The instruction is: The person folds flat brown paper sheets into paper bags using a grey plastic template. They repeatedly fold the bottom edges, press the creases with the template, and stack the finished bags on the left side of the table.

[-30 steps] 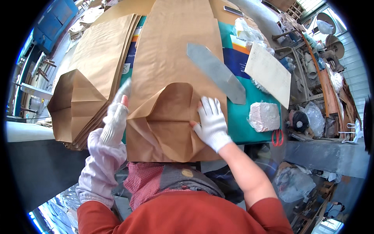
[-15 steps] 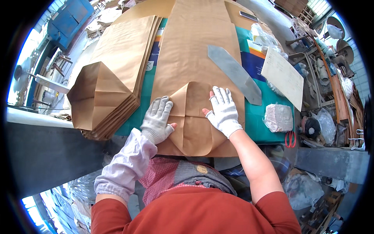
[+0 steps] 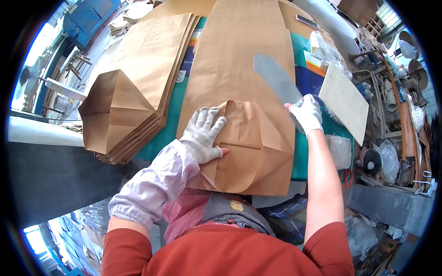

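A large brown paper bag (image 3: 239, 50) lies lengthwise in front of me, its near end folded into a creased, pointed bottom (image 3: 239, 152). My left hand (image 3: 202, 133), in a white glove with the thumb tip bare, lies flat with spread fingers on the left side of that folded end. At the bag's right edge, my right hand (image 3: 307, 114), in a matching glove, is closed on the near end of a flat grey strip with angled ends (image 3: 277, 79). Motion smears the strip. It slants over the bag, far end to the left.
At the left stands a stack of folded brown paper bags (image 3: 147, 55). Right of my bag are a pale flat board (image 3: 345, 99), a white wrapped block (image 3: 338, 151), red-handled scissors (image 3: 346, 178), clear plastic (image 3: 324, 48) and a phone (image 3: 306, 20). Teal printed sheeting (image 3: 301, 161) covers the table.
My right hand has left the folded bag end, moved right and taken hold of the grey strip, which has shifted. The folded end's right side has spread out. My left hand has moved slightly right.
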A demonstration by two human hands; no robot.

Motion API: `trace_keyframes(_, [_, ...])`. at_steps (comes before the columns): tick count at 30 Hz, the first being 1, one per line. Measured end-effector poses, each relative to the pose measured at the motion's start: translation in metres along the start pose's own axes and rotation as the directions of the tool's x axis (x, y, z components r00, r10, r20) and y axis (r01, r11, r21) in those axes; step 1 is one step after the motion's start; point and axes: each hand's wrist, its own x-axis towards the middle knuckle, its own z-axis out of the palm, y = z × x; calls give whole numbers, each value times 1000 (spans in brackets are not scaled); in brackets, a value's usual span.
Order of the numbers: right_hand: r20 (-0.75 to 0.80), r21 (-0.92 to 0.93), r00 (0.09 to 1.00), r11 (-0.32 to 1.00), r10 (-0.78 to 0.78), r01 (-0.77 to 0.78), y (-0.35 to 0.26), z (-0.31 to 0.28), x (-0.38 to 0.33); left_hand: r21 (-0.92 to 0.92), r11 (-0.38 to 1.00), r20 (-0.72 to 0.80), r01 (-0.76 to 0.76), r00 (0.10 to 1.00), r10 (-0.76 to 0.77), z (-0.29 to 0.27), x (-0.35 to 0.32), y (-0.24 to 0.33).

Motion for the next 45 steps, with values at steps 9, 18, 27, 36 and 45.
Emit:
trace_keyframes(9, [111,718,897,659,-427,225,-50,-47,-96,-131,989,-195,70,976,-95,4,-7,2])
trace_keyframes(18, [137,412,887,840,-440,353,-70,6,-117,-179,983,-394,-27,918,-46,10,-109,-12])
trace_keyframes(27, [185,419,864,833,-469,362,-83,7,-113,-149,988,-342,-32,939,-21,32,-110,4])
trace_keyframes(36, [-306,73,497,500,-812,863,-91,4,-150,-91,995,-305,-28,952,-1,44,-114,-1])
trace_keyframes(45, [-141,119,657,646,-741,754,-74,32,-169,13,1000,-170,-1,985,3,31,-104,13])
